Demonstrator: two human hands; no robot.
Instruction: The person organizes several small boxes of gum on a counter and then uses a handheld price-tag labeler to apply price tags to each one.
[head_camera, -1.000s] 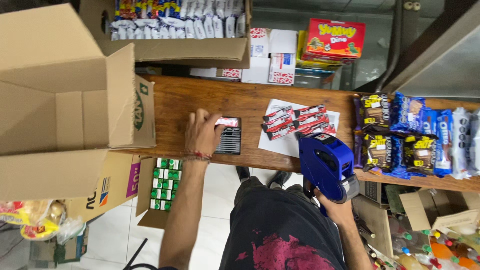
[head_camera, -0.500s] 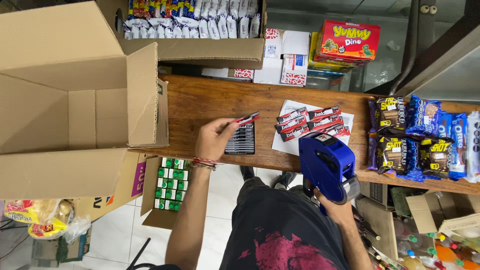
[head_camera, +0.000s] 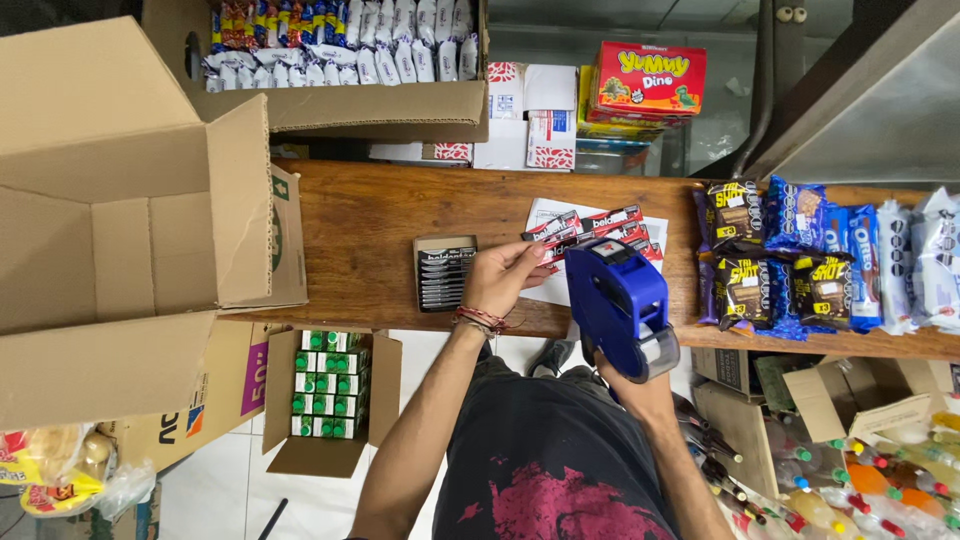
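My left hand (head_camera: 497, 279) holds a slim black-and-red packet (head_camera: 551, 229) pinched at its end, raised over the wooden counter (head_camera: 370, 215). My right hand (head_camera: 638, 392) grips a blue price-label gun (head_camera: 617, 300), whose nose is right beside the packet. A small open carton of matching black packets (head_camera: 445, 271) lies just left of my left hand. Several more black-and-red packets (head_camera: 615, 225) rest on a white sheet of paper (head_camera: 547, 212) behind the gun.
A big open cardboard box (head_camera: 120, 230) fills the left side. Dark and blue snack packs (head_camera: 800, 260) crowd the counter's right end. A carton of small sachets (head_camera: 340, 50) and a red box (head_camera: 650, 78) stand behind; a box of green packs (head_camera: 327, 398) sits on the floor.
My left hand lifted a packet from the small carton and carried it right. The label gun came up and forward to meet it.
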